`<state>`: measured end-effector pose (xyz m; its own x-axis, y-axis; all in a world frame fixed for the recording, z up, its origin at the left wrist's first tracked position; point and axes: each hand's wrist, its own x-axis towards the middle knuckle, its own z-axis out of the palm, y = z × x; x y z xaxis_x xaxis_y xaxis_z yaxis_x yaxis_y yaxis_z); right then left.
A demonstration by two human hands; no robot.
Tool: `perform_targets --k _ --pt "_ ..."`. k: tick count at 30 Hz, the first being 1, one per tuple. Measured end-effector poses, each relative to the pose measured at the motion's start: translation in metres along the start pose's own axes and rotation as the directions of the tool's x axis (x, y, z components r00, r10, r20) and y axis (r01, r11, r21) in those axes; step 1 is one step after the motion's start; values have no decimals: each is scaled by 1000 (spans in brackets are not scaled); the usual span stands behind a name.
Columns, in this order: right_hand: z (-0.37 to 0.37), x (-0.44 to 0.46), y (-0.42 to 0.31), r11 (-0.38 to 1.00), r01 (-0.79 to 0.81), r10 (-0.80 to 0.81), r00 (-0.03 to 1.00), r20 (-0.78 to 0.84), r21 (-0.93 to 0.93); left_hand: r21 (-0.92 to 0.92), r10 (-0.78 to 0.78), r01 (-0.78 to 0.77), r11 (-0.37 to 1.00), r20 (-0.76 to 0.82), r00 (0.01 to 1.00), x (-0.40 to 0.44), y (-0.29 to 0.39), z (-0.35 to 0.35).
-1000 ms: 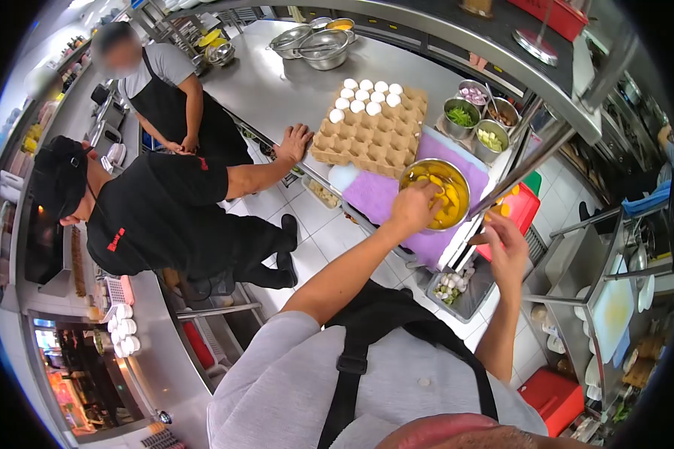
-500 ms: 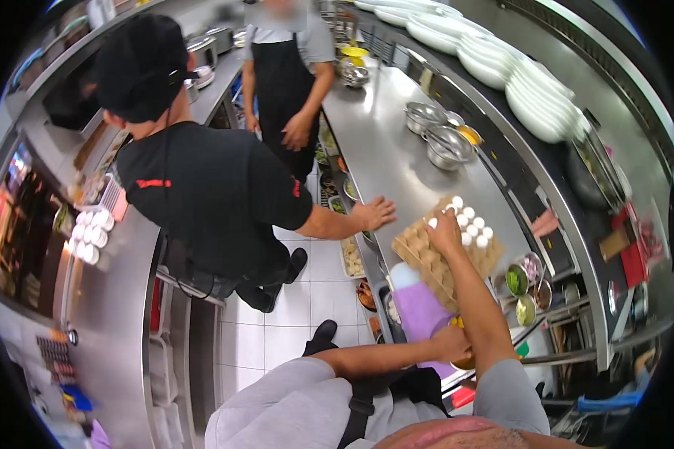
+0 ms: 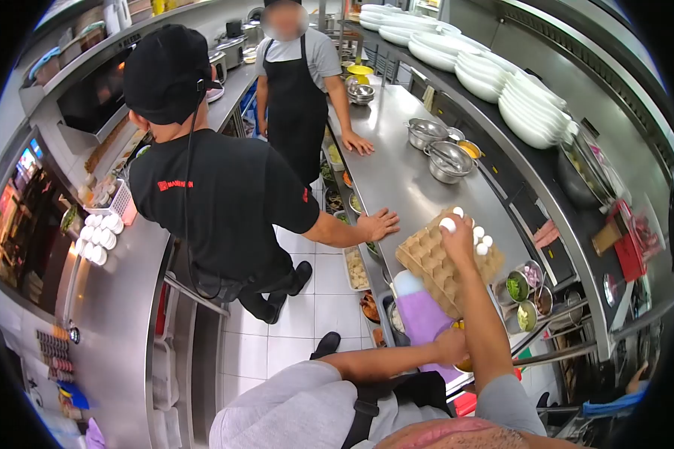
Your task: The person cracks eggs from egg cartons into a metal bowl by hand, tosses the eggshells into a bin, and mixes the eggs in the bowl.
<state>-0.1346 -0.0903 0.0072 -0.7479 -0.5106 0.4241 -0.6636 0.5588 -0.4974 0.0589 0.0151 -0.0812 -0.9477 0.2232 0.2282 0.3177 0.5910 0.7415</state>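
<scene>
My right hand (image 3: 458, 238) reaches over a brown cardboard egg tray (image 3: 431, 258), its fingers closed round a white egg (image 3: 448, 224). Another white egg (image 3: 457, 212) shows just beyond the fingertips, and several more eggs (image 3: 480, 232) sit at the tray's right side, partly covered by this hand. Closer to my body, my left hand (image 3: 451, 346) is closed beside a bowl with yellow contents (image 3: 465, 365); what it grips is hidden. A purple sheet (image 3: 419, 318) lies under the near edge of the tray.
Metal bowls (image 3: 449, 162) stand farther along the steel counter (image 3: 386, 153). Small containers of chopped ingredients (image 3: 526, 315) are at the right. Stacked white plates (image 3: 532, 112) line the shelf. Two co-workers stand at left, one with a hand (image 3: 380, 224) on the counter edge.
My right hand has shifted slightly right across the eggs, with an egg at its fingertips. My left hand stays by the bowl. The farther co-worker has put a hand on the counter.
</scene>
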Motion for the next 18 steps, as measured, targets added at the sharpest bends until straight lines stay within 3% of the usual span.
perform_targets --k 3,5,7,11,12,13,15,16,17,18 --pt "-52 -43 7 964 9 36 986 -162 265 53 -45 40 998 95 994 2 16 -25" --pt "-89 -86 23 947 38 50 964 -261 320 77 -30 25 997 77 997 3 21 -23" --pt "-124 -142 39 706 -119 283 951 -124 699 64 4 -3 998 -10 1000 5 12 -11" --pt "-179 -259 44 750 -223 404 900 -165 623 61 -52 58 996 -92 994 13 11 -5" --pt "-187 -284 36 787 -233 407 892 -198 571 67 -39 46 997 -102 994 14 11 -7" --pt "-194 -306 31 883 -264 374 894 -245 387 71 -28 36 997 -111 993 14 9 -5" --pt "-209 -335 10 856 -396 452 885 -111 332 110 19 -2 994 -147 989 13 6 3" --pt "-201 -349 20 869 -364 421 900 -115 336 142 25 -4 990 -142 990 13 4 7" --pt "-195 -358 28 941 -290 313 941 -127 176 174 31 -7 985 -136 990 11 8 7" --pt "-191 -366 35 939 -305 322 942 -95 161 200 -8 33 979 -127 992 9 11 6"
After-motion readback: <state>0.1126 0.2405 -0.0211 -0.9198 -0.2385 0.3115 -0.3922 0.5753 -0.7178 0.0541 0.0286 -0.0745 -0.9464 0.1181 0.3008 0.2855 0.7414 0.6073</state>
